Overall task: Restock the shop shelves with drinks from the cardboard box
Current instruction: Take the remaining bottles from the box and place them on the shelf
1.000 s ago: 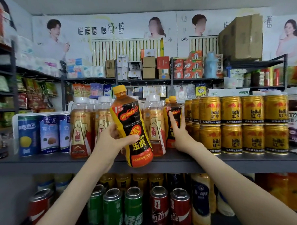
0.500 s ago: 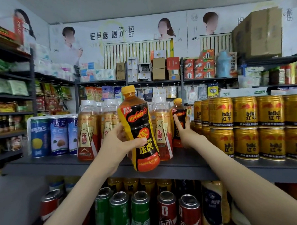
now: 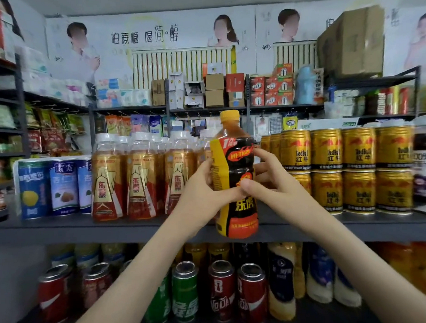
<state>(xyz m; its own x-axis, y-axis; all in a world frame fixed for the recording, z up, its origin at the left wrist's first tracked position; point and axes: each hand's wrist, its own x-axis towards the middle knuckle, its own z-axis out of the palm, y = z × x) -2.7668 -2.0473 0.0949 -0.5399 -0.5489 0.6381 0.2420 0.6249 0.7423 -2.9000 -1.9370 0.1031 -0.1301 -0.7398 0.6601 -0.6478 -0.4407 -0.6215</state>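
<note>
The Hi-Tiger energy drink bottle stands upright in front of the shelf, its long axis vertical, yellow cap up and black, yellow and orange label facing the camera. Its base hangs level with the front edge of the grey shelf, seemingly just in front of it rather than resting on it, though the wide-angle view makes that hard to judge. Both hands have their grip closed on the bottle's middle: the left hand wraps it from the left with the thumb across the label, and the right hand clasps it from the right, fingers behind and thumb in front.

Behind the bottle, the shelf carries a row of gold-and-red Dongpeng bottles to the left and stacked gold Red Bull cans to the right, two tiers high. Blue-labelled cans stand at the far left. The shelf below holds red and green soda cans and tall pale bottles. Further shelving behind holds snacks, tissue packs and small cartons, under wall posters. A large cardboard box sits on a high shelf at the upper right.

The gap the bottle faces is hidden by the bottle and hands, and the lower shelf's back row is dim and blurred.
</note>
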